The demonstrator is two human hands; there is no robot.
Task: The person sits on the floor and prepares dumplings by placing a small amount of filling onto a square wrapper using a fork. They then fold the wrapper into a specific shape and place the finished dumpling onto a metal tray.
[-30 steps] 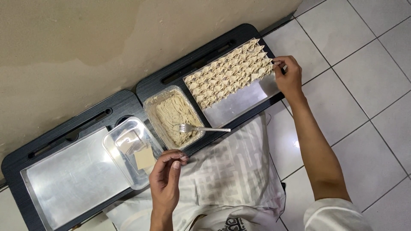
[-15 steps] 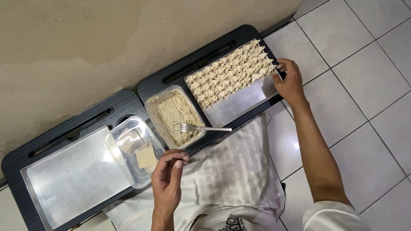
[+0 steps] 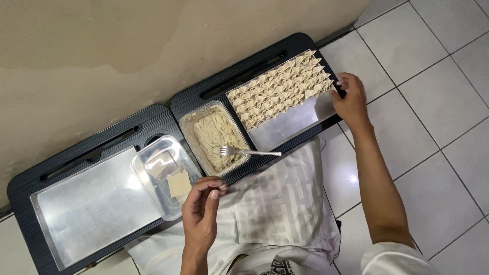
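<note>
fork (image 3: 249, 152) resting in filling tub (image 3: 214, 136), left hand (image 3: 201, 214) fingers loosely curled, empty, right hand (image 3: 350, 101) gripping dumpling tray (image 3: 290, 125), slid slightly lower than before

right hand (image 3: 350, 100): slid down tray edge, off dumpling rows (image 3: 277, 91) | left hand (image 3: 202, 214): fingers curled tighter

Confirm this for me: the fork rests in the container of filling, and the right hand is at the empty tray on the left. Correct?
Not quite. The fork does rest in the container of filling, but the head view shows the right hand at the edge of the tray of folded dumplings, not the empty tray.
</note>
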